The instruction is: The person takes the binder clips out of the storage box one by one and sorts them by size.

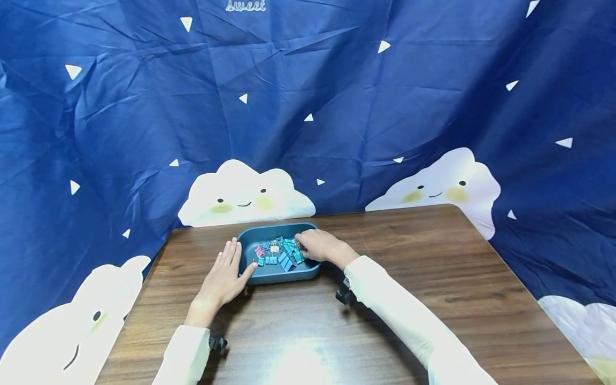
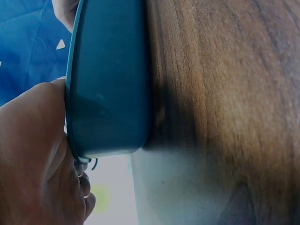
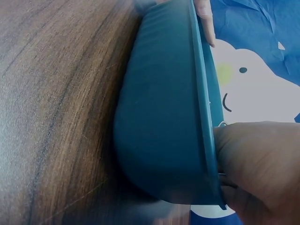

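A blue-green tray holds a pile of small binder clips, mostly teal and blue, with a pink one and a pale gold one among them. My left hand rests on the tray's left end, fingers straight along the outside and thumb over the near rim. Over the right rim reaches my right hand, its curled fingers among the clips. Metal wire shows beside and between those fingers in the right wrist view, where they seem to pinch a binder clip; the fingertips are mostly hidden.
The tray stands near the back edge of a brown wood-grain table. Behind it hangs a blue cloth with white clouds and triangles. A small dark device sits at my right wrist, another at my left.
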A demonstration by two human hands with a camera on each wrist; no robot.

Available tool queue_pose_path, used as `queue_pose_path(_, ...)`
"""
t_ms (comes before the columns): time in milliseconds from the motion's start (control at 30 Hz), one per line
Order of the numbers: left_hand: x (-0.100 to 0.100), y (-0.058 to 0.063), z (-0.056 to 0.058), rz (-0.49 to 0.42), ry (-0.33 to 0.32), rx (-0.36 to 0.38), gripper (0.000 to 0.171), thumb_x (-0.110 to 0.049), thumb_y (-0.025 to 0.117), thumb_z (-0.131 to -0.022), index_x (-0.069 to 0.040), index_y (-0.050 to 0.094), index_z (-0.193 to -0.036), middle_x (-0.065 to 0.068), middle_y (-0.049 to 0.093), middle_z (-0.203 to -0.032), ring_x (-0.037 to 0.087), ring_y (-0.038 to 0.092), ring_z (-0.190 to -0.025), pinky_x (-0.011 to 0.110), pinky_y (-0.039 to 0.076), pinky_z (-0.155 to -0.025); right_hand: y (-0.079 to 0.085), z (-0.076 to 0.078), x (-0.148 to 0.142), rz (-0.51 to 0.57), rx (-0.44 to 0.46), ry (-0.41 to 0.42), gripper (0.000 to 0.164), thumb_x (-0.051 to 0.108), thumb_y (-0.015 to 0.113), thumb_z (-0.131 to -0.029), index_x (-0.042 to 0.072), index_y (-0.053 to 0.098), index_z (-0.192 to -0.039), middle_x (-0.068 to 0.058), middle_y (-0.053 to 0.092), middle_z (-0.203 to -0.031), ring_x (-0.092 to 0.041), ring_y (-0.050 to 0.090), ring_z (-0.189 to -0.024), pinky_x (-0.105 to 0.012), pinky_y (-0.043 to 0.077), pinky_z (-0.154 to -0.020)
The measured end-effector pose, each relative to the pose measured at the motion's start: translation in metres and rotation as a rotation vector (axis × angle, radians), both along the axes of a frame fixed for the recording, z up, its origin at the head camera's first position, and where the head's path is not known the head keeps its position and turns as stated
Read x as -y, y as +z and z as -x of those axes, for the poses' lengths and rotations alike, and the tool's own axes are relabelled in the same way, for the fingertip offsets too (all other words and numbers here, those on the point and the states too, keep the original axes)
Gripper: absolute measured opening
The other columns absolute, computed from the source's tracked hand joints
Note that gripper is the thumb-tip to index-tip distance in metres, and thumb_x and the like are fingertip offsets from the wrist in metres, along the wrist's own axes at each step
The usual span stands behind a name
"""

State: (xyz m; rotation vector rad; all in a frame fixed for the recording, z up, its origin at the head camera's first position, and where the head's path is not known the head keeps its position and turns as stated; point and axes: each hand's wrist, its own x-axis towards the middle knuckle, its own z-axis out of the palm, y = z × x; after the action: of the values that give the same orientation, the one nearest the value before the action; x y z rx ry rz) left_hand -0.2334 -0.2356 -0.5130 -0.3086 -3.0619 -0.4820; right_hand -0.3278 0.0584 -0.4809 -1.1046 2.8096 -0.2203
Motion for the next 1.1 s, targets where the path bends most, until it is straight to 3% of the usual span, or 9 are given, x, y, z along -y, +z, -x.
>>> queue_pose_path(167, 0.0, 0.001, 0.0, 0.0, -0.004, 0.008, 0.094, -0.064, 0.04, -0.109, 0.006, 0.017, -0.167, 0.024, 0.01, -0.178, 0.041, 0.008, -0.167, 0.059, 0.015, -0.135, 0.0, 0.001, -0.004, 0.031, 0.011, 0.014, 0.01, 0.016, 0.073, -0.102, 0.014, 0.072, -0.111, -0.004, 0.068, -0.11, -0.019, 0.065, -0.101, -0.039, 0.058, -0.094)
queue_pose_path(333, -0.001, 0.001, 0.0, -0.003, -0.004, 0.01, 0.094, -0.064, 0.04, -0.109, 0.007, 0.017, -0.167, 0.024, 0.01, -0.178, 0.041, 0.008, -0.167, 0.058, 0.015, -0.135, 0.002, 0.002, -0.01, 0.101, 0.027, 0.026, 0.016, 0.016, 0.069, -0.105, 0.012, 0.073, -0.12, -0.007, 0.068, -0.117, -0.022, 0.066, -0.106, -0.04, 0.059, -0.096)
queue_pose_path(667, 0.0, 0.002, -0.001, -0.016, -0.005, 0.006, 0.095, -0.064, 0.041, -0.109, 0.007, 0.016, -0.167, 0.025, 0.01, -0.178, 0.041, 0.008, -0.167, 0.058, 0.015, -0.135, 0.013, 0.006, -0.017, 0.179, -0.011, 0.096, 0.015, 0.014, 0.074, -0.102, 0.008, 0.078, -0.115, -0.009, 0.068, -0.12, -0.026, 0.069, -0.11, -0.041, 0.059, -0.097)
queue_pose_path(867, 0.0, 0.0, 0.0, -0.016, -0.004, 0.005, 0.095, -0.065, 0.04, -0.109, 0.007, 0.016, -0.168, 0.024, 0.01, -0.178, 0.042, 0.009, -0.167, 0.057, 0.014, -0.135, 0.018, 0.005, -0.022, 0.216, -0.046, 0.101, 0.012, 0.007, 0.074, -0.1, 0.008, 0.08, -0.111, -0.008, 0.069, -0.114, -0.025, 0.07, -0.106, -0.041, 0.06, -0.095)
queue_pose_path(1100, 0.0, 0.0, 0.001, -0.01, -0.006, 0.003, 0.095, -0.064, 0.041, -0.109, 0.006, 0.015, -0.168, 0.025, 0.011, -0.178, 0.041, 0.009, -0.167, 0.058, 0.016, -0.135, 0.022, 0.004, -0.028, 0.248, -0.028, 0.094, 0.018, 0.004, 0.07, -0.101, 0.008, 0.08, -0.116, -0.007, 0.072, -0.121, -0.024, 0.07, -0.114, -0.041, 0.059, -0.101)
